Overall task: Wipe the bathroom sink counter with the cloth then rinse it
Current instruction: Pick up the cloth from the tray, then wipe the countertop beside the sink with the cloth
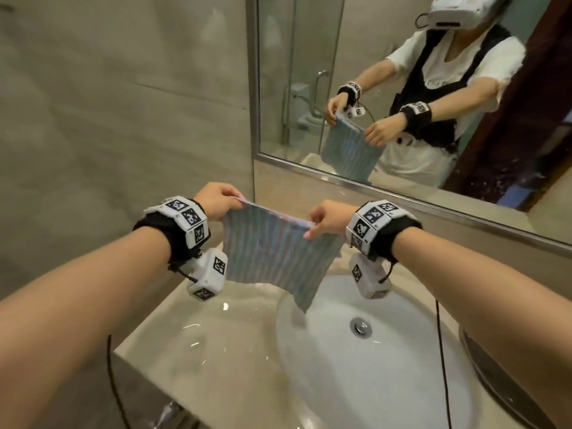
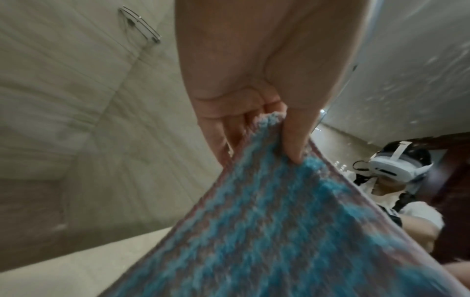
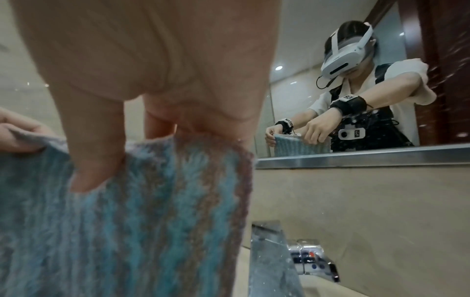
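Note:
A blue-and-grey striped cloth point(image 1: 272, 252) hangs spread out in the air above the back of the white sink basin point(image 1: 387, 366). My left hand point(image 1: 216, 202) pinches its upper left corner, thumb over the fabric point(image 2: 267, 211) in the left wrist view. My right hand point(image 1: 325, 219) pinches the upper right corner, thumb pressed into the cloth point(image 3: 152, 211). The lower edge of the cloth dangles over the beige counter point(image 1: 198, 351) and the basin rim. The counter surface looks wet and glossy.
A chrome faucet point(image 3: 274, 251) stands behind the basin, hidden by the cloth in the head view. The drain point(image 1: 360, 327) sits mid-basin. A mirror point(image 1: 371, 88) with a metal frame rises behind the counter; a tiled wall point(image 1: 123, 103) closes the left side.

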